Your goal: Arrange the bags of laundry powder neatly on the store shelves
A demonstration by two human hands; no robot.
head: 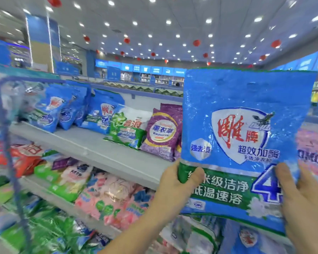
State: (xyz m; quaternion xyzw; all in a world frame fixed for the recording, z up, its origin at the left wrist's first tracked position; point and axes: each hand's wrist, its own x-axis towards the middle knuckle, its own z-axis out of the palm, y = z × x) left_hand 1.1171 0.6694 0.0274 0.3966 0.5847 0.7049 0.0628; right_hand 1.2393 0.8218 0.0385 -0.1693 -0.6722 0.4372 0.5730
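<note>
Blue bag of laundry powder point(246, 107), large and glossy with red lettering and a green band, was held upright in the air in front of the store shelves, off to the right of the stocked goods. The left hand point(174, 186) had its grip pinched on the bag's lower left edge, thumb on the front and fingers behind. The right hand point(307, 202) had its grip closed on the lower right edge in the same way.

On the upper shelf point(92, 143), a row of matching blue bags point(50, 109) leaned back at the left. Beside them stood a green and white bag point(126, 129), then a purple bag point(162, 132). These looked fairly orderly, with bare board in front of them. Beneath that board, pink bags point(110, 195) and green and red ones lay jumbled and overlapping; motion blur hid the details.

The work seemed partly done. The held bag was not yet placed, and the lower rows apparently needed straightening.
</note>
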